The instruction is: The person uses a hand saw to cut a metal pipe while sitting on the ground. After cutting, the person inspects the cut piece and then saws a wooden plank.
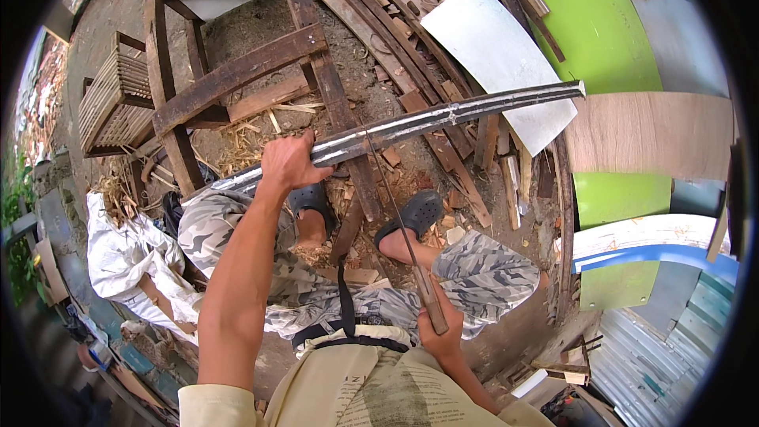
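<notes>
Your right hand (441,330) wraps the brown wooden handle (428,299) of the thin dark-bladed saw (404,232), tip at the long, dark, white-streaked board (431,119); left hand (289,161) clasps that board, probably steadying it across the brown wooden frame (237,77).

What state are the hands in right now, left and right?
Left hand: closed on the long dark-and-white bar.
Right hand: closed, holding a long-bladed tool by its wooden handle.
</notes>
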`<move>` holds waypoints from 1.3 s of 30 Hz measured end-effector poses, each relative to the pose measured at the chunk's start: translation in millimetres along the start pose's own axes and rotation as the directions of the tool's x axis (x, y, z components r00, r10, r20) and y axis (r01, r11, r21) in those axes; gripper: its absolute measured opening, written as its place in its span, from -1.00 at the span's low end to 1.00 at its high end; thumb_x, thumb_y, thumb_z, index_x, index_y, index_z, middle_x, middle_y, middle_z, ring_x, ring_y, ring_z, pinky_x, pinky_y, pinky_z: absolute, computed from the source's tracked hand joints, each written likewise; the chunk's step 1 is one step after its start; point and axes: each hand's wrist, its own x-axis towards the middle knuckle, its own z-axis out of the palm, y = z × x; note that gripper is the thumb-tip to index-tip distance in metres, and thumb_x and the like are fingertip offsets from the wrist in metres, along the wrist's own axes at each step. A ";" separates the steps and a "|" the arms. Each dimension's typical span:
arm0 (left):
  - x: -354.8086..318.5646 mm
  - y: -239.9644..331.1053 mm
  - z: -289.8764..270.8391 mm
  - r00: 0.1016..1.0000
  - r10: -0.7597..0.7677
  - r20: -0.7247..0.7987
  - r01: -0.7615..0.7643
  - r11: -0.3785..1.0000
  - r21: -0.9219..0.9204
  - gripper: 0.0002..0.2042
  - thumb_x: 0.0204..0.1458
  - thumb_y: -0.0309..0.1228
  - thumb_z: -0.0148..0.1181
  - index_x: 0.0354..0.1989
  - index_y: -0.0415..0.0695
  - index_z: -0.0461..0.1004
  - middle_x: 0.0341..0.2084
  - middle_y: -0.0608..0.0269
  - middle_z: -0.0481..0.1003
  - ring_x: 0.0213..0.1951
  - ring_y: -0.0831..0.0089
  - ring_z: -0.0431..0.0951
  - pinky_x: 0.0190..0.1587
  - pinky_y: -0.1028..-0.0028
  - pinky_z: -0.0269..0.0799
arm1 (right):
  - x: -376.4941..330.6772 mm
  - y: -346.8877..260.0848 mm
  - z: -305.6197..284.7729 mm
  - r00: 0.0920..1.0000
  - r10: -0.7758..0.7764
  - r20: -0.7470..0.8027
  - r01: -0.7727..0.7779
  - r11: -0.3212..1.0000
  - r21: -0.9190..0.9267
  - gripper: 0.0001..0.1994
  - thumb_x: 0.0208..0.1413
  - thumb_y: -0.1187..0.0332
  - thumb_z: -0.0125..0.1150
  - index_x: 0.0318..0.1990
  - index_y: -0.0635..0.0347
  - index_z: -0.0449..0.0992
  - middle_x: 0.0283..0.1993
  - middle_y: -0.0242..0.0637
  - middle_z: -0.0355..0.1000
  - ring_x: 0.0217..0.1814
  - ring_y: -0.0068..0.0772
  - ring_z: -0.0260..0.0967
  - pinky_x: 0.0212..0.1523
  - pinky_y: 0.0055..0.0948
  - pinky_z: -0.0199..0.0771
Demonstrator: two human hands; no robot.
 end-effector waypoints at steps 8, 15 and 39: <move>1.6 9.8 -12.5 1.000 -0.001 0.005 0.001 1.000 0.013 -0.41 -0.31 0.09 0.41 -0.28 -0.22 0.56 -0.54 -0.06 0.60 -0.40 -0.05 0.65 -0.28 0.09 0.52 | 198.3 -46.9 75.8 0.935 -0.292 -0.200 0.326 0.931 0.166 -0.39 0.04 0.44 0.11 0.33 0.33 0.37 -0.24 0.17 0.54 -0.34 -0.06 0.54 -0.21 -0.28 0.52; -2.4 0.3 -6.1 1.000 -0.018 0.024 0.018 1.000 -0.008 -0.39 -0.32 0.09 0.44 -0.25 -0.21 0.55 -0.52 -0.06 0.60 -0.41 -0.02 0.64 -0.30 0.10 0.51 | 9.9 -16.1 -3.6 0.984 -0.170 -0.054 0.170 0.985 -0.014 -0.42 0.05 0.58 0.11 0.31 0.46 0.37 -0.04 0.10 0.58 -0.19 -0.24 0.63 -0.16 -0.36 0.57; 9.9 8.2 -7.5 1.000 0.022 -0.008 -0.022 1.000 -0.009 -0.40 -0.27 0.08 0.39 -0.21 -0.22 0.55 -0.51 -0.07 0.61 -0.41 -0.01 0.64 -0.30 0.11 0.53 | 171.5 -0.9 76.5 0.948 -0.260 -0.184 0.283 0.953 0.109 -0.37 0.05 0.53 0.13 0.37 0.32 0.35 -0.18 0.02 0.62 -0.33 -0.48 0.57 -0.29 -0.44 0.54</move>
